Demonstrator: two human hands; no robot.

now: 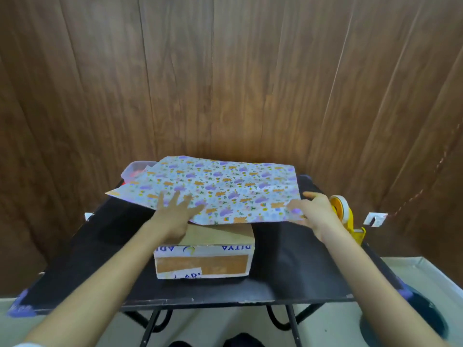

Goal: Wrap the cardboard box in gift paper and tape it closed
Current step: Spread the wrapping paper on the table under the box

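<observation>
A cardboard box (204, 262) with white printed tape stands on the black table (288, 266), near its front middle. A sheet of floral gift paper (220, 189) lies over the box's top and spreads toward the wall. My left hand (172, 211) rests flat with spread fingers on the paper's near left part. My right hand (313, 212) holds the paper's near right corner, thumb under the edge as far as I can tell. The box's far half is hidden under the paper.
A yellow tape dispenser (344, 216) with a white roll sits at the table's right edge. A clear plastic container (136, 169) stands at the back left, partly under the paper. A wood-panelled wall rises close behind. A dark round bin (413, 319) is on the floor, right.
</observation>
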